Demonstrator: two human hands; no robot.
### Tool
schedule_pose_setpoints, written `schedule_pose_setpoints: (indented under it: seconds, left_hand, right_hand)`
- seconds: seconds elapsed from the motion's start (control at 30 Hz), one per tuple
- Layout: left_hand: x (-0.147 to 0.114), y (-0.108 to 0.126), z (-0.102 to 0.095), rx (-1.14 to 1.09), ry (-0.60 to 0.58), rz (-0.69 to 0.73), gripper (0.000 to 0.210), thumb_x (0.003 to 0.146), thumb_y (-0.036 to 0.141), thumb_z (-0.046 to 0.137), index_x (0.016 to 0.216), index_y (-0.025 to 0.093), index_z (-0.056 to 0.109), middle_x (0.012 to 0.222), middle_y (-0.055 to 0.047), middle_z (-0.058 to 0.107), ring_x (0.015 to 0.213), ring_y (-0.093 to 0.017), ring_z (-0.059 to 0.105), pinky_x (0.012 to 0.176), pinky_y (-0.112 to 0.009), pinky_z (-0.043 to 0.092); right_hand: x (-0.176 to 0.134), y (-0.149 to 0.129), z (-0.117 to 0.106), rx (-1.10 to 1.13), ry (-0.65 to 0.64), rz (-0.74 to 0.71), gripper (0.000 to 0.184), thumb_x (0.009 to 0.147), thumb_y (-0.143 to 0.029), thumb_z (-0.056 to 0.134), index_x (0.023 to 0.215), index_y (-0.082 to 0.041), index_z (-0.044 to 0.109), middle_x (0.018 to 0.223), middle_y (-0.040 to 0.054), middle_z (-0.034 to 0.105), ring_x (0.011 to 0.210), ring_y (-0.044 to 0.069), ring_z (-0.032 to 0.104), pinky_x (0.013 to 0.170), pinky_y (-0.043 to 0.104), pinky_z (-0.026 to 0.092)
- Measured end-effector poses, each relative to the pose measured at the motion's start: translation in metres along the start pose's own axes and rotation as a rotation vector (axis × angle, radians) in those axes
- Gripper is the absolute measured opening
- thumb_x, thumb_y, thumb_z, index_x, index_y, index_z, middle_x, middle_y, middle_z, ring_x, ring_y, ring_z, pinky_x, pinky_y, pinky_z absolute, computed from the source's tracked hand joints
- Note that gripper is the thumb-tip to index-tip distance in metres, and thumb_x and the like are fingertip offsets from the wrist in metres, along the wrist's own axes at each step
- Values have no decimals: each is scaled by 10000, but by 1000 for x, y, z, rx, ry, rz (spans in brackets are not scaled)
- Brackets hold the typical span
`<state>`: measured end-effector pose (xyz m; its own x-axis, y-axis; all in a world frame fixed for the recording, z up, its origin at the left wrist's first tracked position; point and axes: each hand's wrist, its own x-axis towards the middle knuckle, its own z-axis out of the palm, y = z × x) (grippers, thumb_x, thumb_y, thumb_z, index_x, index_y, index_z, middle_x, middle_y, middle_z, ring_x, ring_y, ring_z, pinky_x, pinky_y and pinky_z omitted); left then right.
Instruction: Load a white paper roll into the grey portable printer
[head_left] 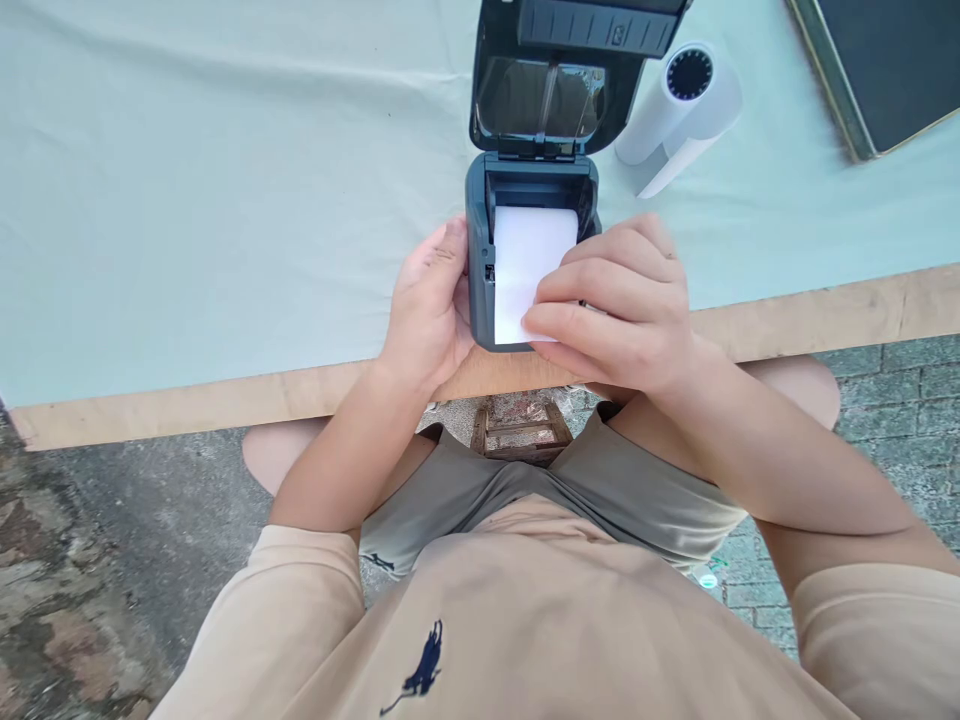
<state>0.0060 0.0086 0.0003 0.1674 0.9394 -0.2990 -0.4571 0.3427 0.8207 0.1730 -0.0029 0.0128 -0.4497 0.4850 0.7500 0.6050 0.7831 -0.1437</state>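
A dark grey label printer stands at the front edge of the table with its lid raised, the clear window showing. Inside the printer lies white paper, its loose end reaching over the front rim. My left hand grips the printer's left side, thumb along the wall. My right hand is at the front right corner, with thumb and fingers pinching the paper's end. The fingertips of my left hand are hidden behind the printer.
A white paper roll with a dark core and a loose flap stands right of the lid. A dark flat device lies at the far right. Pale cloth covers the table, whose wooden edge runs above my legs.
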Motion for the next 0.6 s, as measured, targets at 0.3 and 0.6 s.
schedule_pose_setpoints:
  seconds: [0.3,0.6]
  left_hand:
    - [-4,5,0,-105,-156,3,218,942,316,522,959,167,681,854,-39,697,1152,-226,656,1017,-344,558]
    - [-5,4,-6,84,-163,1,527,585,343,876,1027,213,619,943,-34,664,1149,-285,657,824,-314,591]
  right_hand:
    - [-5,1,-2,-1,-26,32,78,811,-231,622,847,-258,559,831,-76,672,863,96,592,723,309,333]
    - [-6,2,-1,-1,-29,23,82,819,-239,629,793,-261,555,830,-101,676,882,79,601,732,303,340]
